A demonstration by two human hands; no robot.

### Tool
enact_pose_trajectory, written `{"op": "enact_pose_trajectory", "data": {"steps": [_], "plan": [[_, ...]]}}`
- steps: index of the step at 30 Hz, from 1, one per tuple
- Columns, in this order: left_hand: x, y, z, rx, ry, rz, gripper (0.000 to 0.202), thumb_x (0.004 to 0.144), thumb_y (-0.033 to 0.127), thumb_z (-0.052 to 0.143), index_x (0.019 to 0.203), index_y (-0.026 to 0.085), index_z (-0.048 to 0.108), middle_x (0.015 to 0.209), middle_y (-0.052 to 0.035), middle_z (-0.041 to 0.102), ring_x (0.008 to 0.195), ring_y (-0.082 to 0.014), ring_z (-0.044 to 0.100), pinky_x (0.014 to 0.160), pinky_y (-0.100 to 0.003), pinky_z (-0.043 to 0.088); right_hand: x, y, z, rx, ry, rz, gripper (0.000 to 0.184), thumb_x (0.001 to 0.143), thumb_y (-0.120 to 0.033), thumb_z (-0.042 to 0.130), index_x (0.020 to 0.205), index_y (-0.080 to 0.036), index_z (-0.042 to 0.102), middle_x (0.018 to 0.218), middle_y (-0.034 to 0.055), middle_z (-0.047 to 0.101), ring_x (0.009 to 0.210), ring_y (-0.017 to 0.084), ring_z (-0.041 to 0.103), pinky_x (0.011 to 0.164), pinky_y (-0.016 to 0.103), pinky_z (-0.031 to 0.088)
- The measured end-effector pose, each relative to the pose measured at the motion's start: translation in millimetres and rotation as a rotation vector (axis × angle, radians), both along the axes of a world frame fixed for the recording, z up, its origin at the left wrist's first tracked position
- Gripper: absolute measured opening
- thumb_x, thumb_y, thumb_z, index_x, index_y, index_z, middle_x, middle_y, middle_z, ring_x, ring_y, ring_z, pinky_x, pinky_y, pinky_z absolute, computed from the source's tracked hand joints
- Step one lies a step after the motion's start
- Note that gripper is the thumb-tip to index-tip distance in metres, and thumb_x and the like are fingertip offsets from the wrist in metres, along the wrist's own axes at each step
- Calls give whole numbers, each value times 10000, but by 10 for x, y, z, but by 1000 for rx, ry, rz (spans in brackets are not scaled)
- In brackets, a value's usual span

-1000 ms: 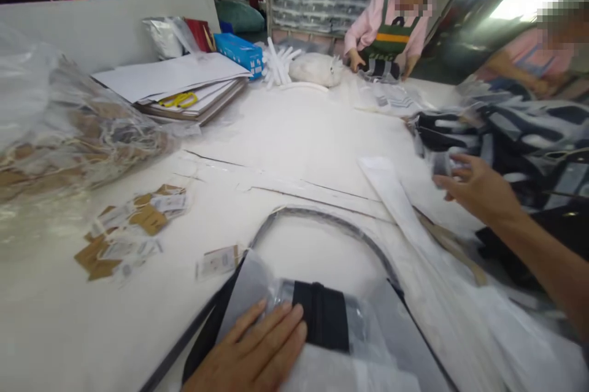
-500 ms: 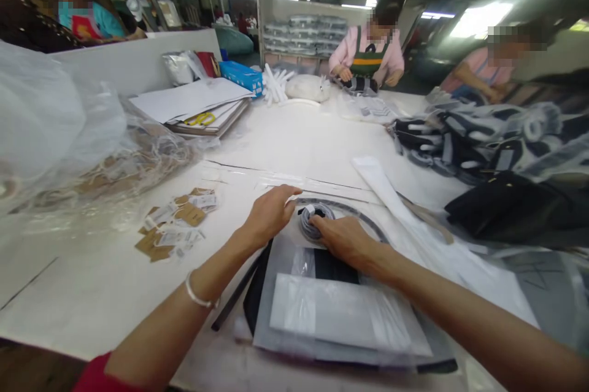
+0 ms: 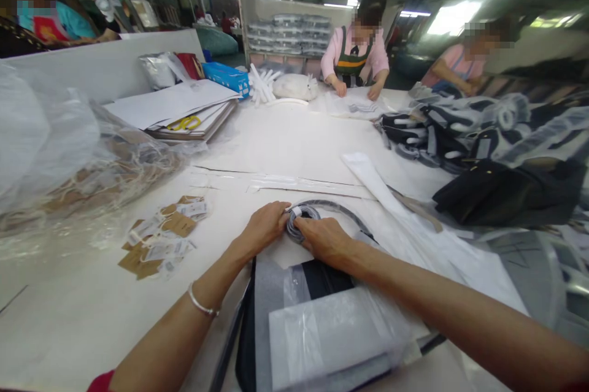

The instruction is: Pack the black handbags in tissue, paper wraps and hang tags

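A coiled grey strap (image 3: 302, 215) with a white band on it lies at the far end of a flat black bag (image 3: 324, 278). My right hand (image 3: 324, 238) is closed on the coil's near right side, its thumb at the middle of the roll. Against the left side of the coil, my left hand (image 3: 267, 225) has its fingers pinched at the strap. A longer dark strap (image 3: 352, 213) curves from behind the coil to the right. Grey sheeting and a clear plastic packet (image 3: 331, 337) cover much of the bag.
Brown paper tags (image 3: 159, 235) lie left of my arm, near a large clear plastic bag (image 3: 87, 165). White sheets (image 3: 432, 245) and black bags (image 3: 510, 192) are on the right. Yellow-handled scissors (image 3: 184, 123) rest on papers. A co-worker (image 3: 356, 61) handles plastic across the table.
My left hand has come down onto the coil's left side, its fingers closing there. The bag has shifted toward me and turned slightly. The co-worker's hands now rest on flat plastic.
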State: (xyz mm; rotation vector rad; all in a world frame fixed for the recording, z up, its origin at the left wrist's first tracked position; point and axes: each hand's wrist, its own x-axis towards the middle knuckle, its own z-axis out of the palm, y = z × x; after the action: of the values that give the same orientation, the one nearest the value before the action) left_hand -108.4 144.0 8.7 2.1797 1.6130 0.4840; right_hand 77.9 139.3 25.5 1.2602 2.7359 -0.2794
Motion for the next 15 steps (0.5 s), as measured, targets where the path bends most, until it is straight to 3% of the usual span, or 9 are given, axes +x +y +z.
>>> {"op": "enact_pose_trajectory", "data": {"steps": [4, 8, 11, 15], "plan": [[44, 11, -33, -6, -2, 91, 375, 944, 351, 434, 1210, 143, 596, 1188, -128, 650, 1114, -270, 595, 971, -392, 443, -35, -5, 20, -60, 120, 30, 352, 902, -228, 555, 1249, -200, 505, 1144, 108, 688, 968, 269, 672, 767, 358, 512], [84, 96, -79, -14, 64, 145, 307, 912, 406, 480, 1120, 232, 625, 1104, -58, 663, 1066, -236, 597, 865, -325, 444, 188, 129, 136, -80, 374, 59, 322, 870, -286, 644, 1187, -247, 603, 1144, 28, 698, 978, 196, 657, 851, 291, 482], [96, 114, -69, -27, 85, 143, 284, 901, 435, 484, 1071, 266, 636, 1056, -31, 666, 1029, -223, 597, 772, -300, 424, 658, 350, 344, 50, 418, -184, 184, 928, -304, 565, 1040, -222, 686, 1023, 13, 730, 891, 153, 656, 829, 241, 457], [116, 99, -36, -44, 88, 168, 260, 891, 383, 479, 1061, 263, 635, 1046, -29, 665, 1028, -229, 591, 736, -307, 403, 1513, 734, 603, 193, -17, -700, 256, 932, -286, 499, 1043, -211, 717, 1041, 59, 736, 972, 190, 648, 820, 248, 427]]}}
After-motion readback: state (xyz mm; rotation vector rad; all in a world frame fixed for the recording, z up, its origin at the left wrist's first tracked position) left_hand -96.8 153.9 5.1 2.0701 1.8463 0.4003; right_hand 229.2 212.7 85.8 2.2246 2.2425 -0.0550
